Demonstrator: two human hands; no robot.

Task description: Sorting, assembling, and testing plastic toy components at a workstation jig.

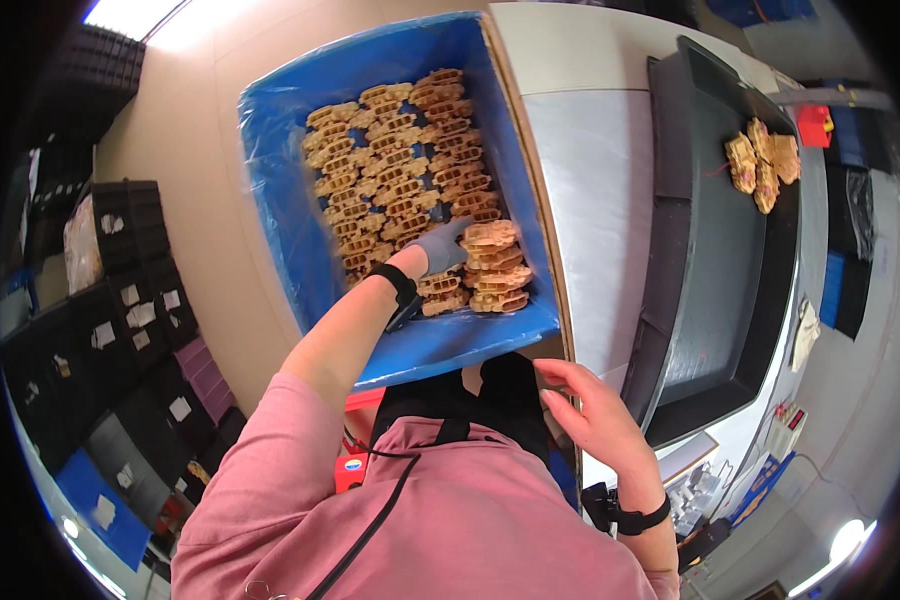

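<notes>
My left hand (442, 247), in a grey glove, reaches into a box with a blue plastic liner (410, 368). Its fingers stretch toward the left end of a raised stack of tan slotted parts (494, 262) at the near right, and appear to touch it. Whether a part is between the fingertips is not clear. More of these tan parts (395, 170), each with a line of square recesses, fill the box in rows. By the box's near right corner is my bare right hand (592, 410), fingers apart and holding nothing.
To the right, a long dark grey tray (715, 250) rests on a white table (585, 180). Several tan parts (763, 165) lie in the tray's far end. A red object (815, 126) stands beyond it. Black bins (130, 320) line the left side.
</notes>
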